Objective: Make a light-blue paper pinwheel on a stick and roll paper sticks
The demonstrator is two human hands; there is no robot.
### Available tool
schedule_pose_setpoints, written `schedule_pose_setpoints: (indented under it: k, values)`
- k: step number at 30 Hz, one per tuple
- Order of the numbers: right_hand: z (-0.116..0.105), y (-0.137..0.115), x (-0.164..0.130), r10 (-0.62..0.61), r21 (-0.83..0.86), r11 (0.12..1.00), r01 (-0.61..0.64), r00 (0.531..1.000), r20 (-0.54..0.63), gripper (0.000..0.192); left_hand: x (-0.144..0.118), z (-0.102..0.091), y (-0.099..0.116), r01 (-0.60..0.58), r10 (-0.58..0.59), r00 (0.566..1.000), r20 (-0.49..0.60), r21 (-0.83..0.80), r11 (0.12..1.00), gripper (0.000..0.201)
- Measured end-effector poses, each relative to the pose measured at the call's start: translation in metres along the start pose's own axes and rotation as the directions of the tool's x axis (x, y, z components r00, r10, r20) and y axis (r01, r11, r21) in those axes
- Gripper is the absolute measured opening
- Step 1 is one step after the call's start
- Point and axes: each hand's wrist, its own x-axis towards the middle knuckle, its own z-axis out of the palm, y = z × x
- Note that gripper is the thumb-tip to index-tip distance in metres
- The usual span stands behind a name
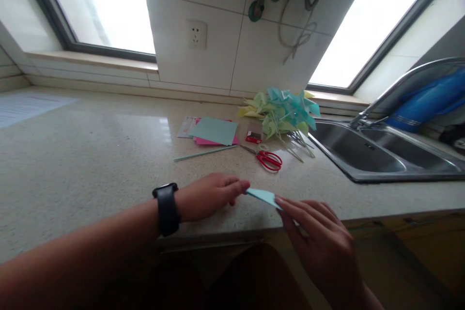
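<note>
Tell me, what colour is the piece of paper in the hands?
The paper is pale blue-green; it shows in the head view, the only one.

Widest room: bare counter [109, 155] left of card stack [218, 130]. Narrow strip between left hand [212, 196] and stick [205, 153]. Folded paper [263, 196] bars gap from left hand to right hand [321, 235]. Scissors [269, 159], small box [254, 133], pinwheels [286, 111] crowd way to wall [196, 5]. Sink [348, 150] breaks counter at right, faucet [383, 96] rising behind.
</note>
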Motion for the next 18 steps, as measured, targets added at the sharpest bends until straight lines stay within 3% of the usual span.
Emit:
schedule_pose_setpoints:
  k: [3,6,11,14,18]
  values:
    - [-0.004,-0.002,0.013,0.032,-0.06,0.997,-0.045,0.98,-0.198,0.052,0.002,-0.006,-0.009,-0.042,0.06,0.996,0.066,-0.245,0.968,0.076]
    - [0.005,-0.011,0.027,0.002,-0.091,0.996,-0.019,0.982,-0.189,0.054,0.0,0.0,-0.01,-0.091,0.139,0.987,0.086,-0.413,0.906,0.067]
    - [0.043,-0.037,0.038,0.055,-0.141,0.987,-0.081,0.982,-0.179,0.021,0.0,0.016,-0.014,-0.111,0.104,0.994,-0.045,-0.566,0.817,0.045]
    - [0.056,-0.047,0.039,0.099,-0.054,0.993,-0.108,0.983,-0.157,0.02,0.004,0.019,-0.019,-0.096,0.055,0.995,-0.085,-0.627,0.773,0.038]
    - [0.047,-0.044,0.04,0.144,0.199,0.974,-0.111,0.977,-0.159,0.017,0.007,0.017,-0.023,-0.081,-0.017,0.991,-0.134,-0.691,0.719,0.033]
